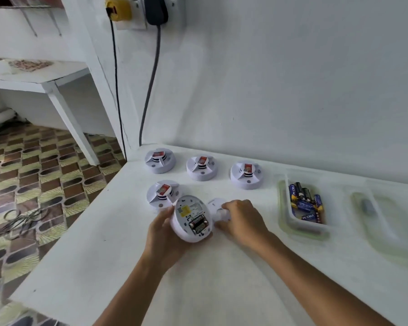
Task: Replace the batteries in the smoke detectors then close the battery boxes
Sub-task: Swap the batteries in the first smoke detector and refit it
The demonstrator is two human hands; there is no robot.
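My left hand (164, 231) grips a white round smoke detector (190, 218), tilted with its back toward me. Its battery box is uncovered and two dark batteries (199, 224) lie inside. My right hand (240, 218) rests on the white table (222, 278) just right of the detector, fingers curled round a small white part (218, 209) that looks like the cover. Several more detectors stand upright behind: one (161, 192) close to my left hand, and three in a row (159, 160), (201, 168), (246, 174).
A clear tub (302, 225) with several blue and black batteries (305, 201) sits right of my right hand. A second clear tub (377, 217) holding one grey item lies farther right. The table's left edge drops to a patterned floor (33, 184). Two cables (149, 90) hang from wall sockets.
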